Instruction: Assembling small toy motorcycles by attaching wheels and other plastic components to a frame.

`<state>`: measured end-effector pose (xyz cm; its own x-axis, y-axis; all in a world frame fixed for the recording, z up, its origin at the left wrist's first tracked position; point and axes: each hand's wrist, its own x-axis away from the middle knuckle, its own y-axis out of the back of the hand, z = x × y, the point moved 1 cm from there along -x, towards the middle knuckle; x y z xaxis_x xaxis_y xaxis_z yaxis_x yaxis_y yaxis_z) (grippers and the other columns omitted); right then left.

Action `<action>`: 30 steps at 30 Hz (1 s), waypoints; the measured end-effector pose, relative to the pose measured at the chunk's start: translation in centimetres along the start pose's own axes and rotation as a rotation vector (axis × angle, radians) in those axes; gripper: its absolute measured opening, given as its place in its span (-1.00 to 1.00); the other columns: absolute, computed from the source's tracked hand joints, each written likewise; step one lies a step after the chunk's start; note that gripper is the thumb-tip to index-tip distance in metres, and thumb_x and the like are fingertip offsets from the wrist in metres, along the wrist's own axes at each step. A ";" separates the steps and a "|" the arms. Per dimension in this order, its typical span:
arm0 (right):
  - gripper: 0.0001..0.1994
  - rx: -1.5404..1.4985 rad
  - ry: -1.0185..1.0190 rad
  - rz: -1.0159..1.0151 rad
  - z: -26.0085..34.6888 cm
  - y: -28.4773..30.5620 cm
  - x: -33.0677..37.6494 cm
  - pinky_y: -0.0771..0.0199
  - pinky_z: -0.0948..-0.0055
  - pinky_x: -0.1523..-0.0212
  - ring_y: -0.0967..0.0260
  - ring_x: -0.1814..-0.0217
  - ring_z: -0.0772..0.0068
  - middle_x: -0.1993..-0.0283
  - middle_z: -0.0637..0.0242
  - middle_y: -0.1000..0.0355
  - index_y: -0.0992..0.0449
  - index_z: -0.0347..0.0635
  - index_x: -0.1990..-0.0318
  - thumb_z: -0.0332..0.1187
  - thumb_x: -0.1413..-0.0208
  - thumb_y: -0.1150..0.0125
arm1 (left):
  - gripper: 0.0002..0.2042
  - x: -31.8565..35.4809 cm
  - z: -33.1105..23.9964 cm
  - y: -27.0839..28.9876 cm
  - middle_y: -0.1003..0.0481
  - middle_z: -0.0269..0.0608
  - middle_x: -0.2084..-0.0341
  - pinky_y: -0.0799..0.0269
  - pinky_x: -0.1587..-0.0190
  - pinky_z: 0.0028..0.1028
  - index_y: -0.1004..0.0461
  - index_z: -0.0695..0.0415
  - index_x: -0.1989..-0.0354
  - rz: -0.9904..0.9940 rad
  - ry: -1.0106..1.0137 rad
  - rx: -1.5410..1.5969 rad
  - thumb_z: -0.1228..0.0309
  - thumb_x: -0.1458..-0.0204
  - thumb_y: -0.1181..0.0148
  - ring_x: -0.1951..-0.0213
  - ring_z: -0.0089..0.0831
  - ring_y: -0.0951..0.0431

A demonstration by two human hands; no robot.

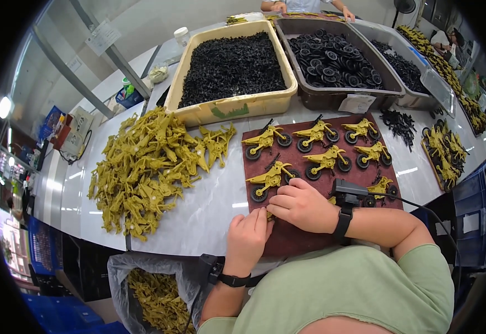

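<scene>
My left hand [247, 238] and my right hand [301, 205] meet at the near edge of a dark red board [295, 236], fingers closed around a small olive-yellow toy part [269, 215] that is mostly hidden between them. Several finished olive-yellow toy motorcycles with black wheels stand in rows on the board, the nearest one [270, 179] just beyond my right hand's fingers. A large heap of loose olive-yellow frames [145, 170] lies to the left on the white table [209, 206].
A cream bin of small black parts [233, 67], a grey bin of black wheels [332, 61] and another bin [407, 69] stand at the back. Loose black pieces [398, 123] and another board of motorcycles [446, 150] sit right. A bag of frames [154, 295] hangs lower left. Another person's hands [309, 8] are opposite.
</scene>
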<state>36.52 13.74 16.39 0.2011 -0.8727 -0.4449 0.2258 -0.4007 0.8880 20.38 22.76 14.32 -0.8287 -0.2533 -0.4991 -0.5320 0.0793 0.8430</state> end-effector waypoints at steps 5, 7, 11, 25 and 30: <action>-0.84 0.041 0.009 0.064 0.0 -0.4 -0.5 -0.27 0.38 0.03 -0.35 0.15 0.48 0.25 0.46 -0.42 -0.49 -0.09 0.28 -0.36 0.07 -0.10 | -0.73 -0.4 0.4 -0.1 -0.48 -0.20 0.44 -0.33 0.32 -0.37 -0.46 0.28 0.22 0.028 -0.024 0.026 0.49 0.13 -0.28 0.44 -0.32 -0.47; -0.85 0.046 -0.017 0.108 0.0 -0.5 -0.8 -0.26 0.37 0.03 -0.36 0.16 0.49 0.28 0.45 -0.42 -0.48 -0.09 0.30 -0.35 0.07 -0.10 | -0.74 -0.4 0.7 -0.1 -0.48 -0.20 0.45 -0.32 0.34 -0.37 -0.46 0.27 0.23 0.050 -0.034 0.027 0.50 0.13 -0.28 0.47 -0.32 -0.46; -0.86 0.039 -0.040 0.178 -0.5 0.0 -1.5 -0.25 0.37 0.02 -0.37 0.13 0.50 0.26 0.46 -0.44 -0.49 -0.07 0.32 -0.33 0.09 -0.15 | -0.76 -0.6 1.3 0.1 -0.48 -0.21 0.46 -0.30 0.34 -0.38 -0.47 0.24 0.25 0.063 -0.011 0.105 0.50 0.14 -0.28 0.46 -0.32 -0.46; -0.60 -1.119 -0.729 0.172 -0.4 1.7 0.9 -0.43 0.46 0.15 -0.42 0.23 0.48 0.23 0.20 -0.50 -0.39 -0.34 0.02 -0.17 -0.17 -0.18 | -0.59 0.6 0.5 1.0 -0.45 -0.13 0.00 -0.21 -0.02 -0.16 -0.52 0.08 0.08 -0.284 -0.137 -0.124 0.38 0.20 -0.37 -0.01 -0.14 -0.45; -0.65 -1.034 -0.703 -0.008 0.6 2.7 1.3 -0.43 0.44 0.13 -0.46 0.15 0.47 0.19 0.23 -0.52 -0.43 -0.24 0.03 -0.36 -0.03 -0.32 | -0.30 0.6 0.2 0.7 -0.04 0.15 -0.29 -0.11 -0.24 -0.10 -0.29 0.24 -0.16 -0.291 0.351 0.930 0.14 0.13 -0.40 -0.20 -0.03 -0.27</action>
<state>36.84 11.41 18.30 -0.2843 -0.9587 -0.0087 0.9310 -0.2782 0.2362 19.44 22.84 14.58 -0.6282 -0.6373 -0.4464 -0.7517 0.6452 0.1367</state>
